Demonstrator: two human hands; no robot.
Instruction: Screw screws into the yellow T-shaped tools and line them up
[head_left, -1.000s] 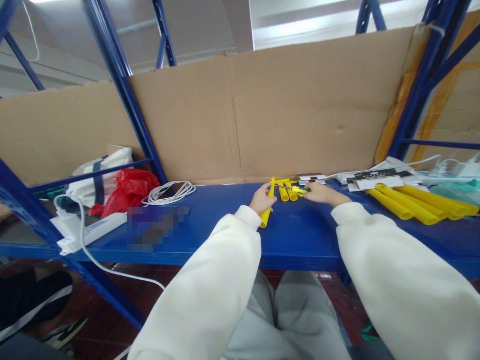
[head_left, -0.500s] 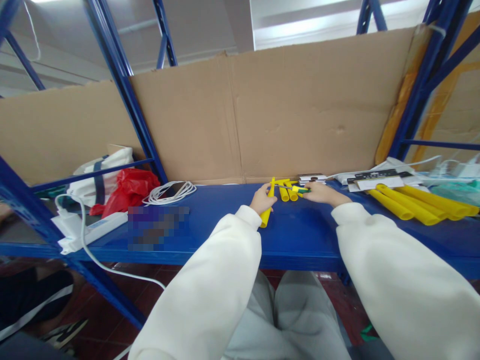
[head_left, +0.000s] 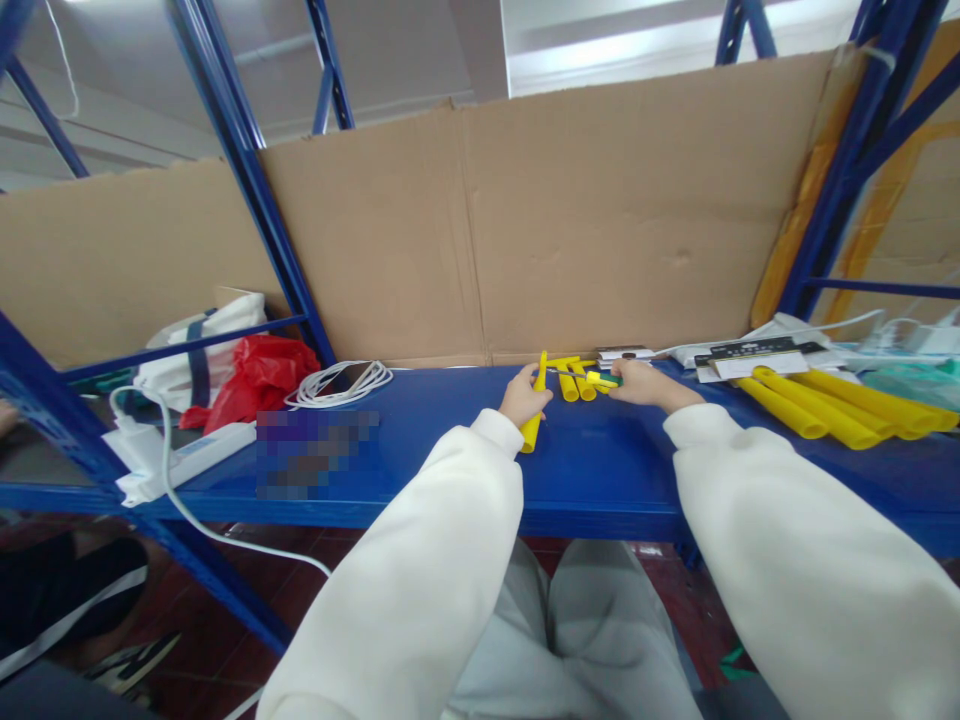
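My left hand (head_left: 525, 395) is closed around a yellow plastic piece (head_left: 531, 435), which has a thick tube-like lower end and a thin upper end above my fingers. My right hand (head_left: 637, 383) grips a screwdriver (head_left: 604, 380) with a yellow and green handle. Its thin shaft points left, and the tip meets or nearly meets the upper part of the yellow piece; exact contact is too small to tell. Just behind the screwdriver lie a few similar yellow pieces (head_left: 568, 388) on the blue shelf (head_left: 450, 480).
Several yellow tubes (head_left: 847, 425) and black-and-white cards (head_left: 754, 360) lie at right. A stack of cards (head_left: 625, 354) sits behind my right hand. On the left are a coiled white cable (head_left: 341, 385), a red bag (head_left: 270, 375) and a power strip (head_left: 202, 460). Cardboard (head_left: 600, 230) stands behind.
Both hands keep almost the same position and hold. The screwdriver handle appears slightly turned in my right hand.
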